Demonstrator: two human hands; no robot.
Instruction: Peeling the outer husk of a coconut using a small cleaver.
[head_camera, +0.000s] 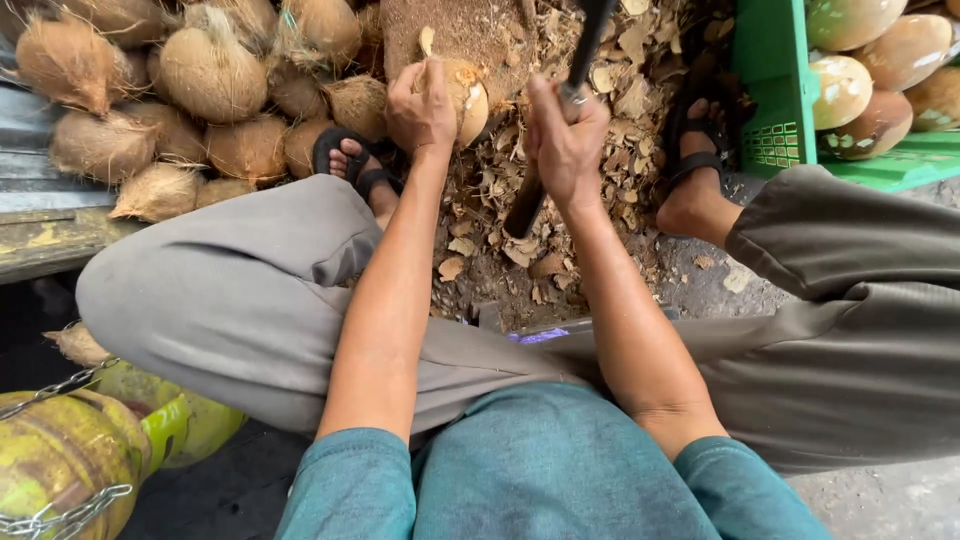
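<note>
Ground: bare concrete, littered with brown husk chips (520, 240) below and between the hands.

Far left of the left hand: heap of hairy unpeeled coconuts (210, 75), stacked against a grey ledge. Low left, near the knee: yellow-green cylinder (60, 460) wrapped in chain (60, 385).

Left foot (355, 165): in a black sandal, just left of the left hand.

Left hand (420, 105): fingers curled over the top of a half-husked coconut (465, 95), clamped on it. Coconut sits against a brown block (450, 30), pale shell showing on its right side.

Right hand (565, 135): just right of the coconut, fist closed round a dark-handled tool (560, 120). Tool runs up past the top edge and down below the fist; its working end is out of view.

Right foot (695, 170): sandalled, right of the right hand.

Far right: green crate (775, 90) holding peeled, smooth coconuts (870, 80).

Foreground: grey trousers, teal sleeves.
</note>
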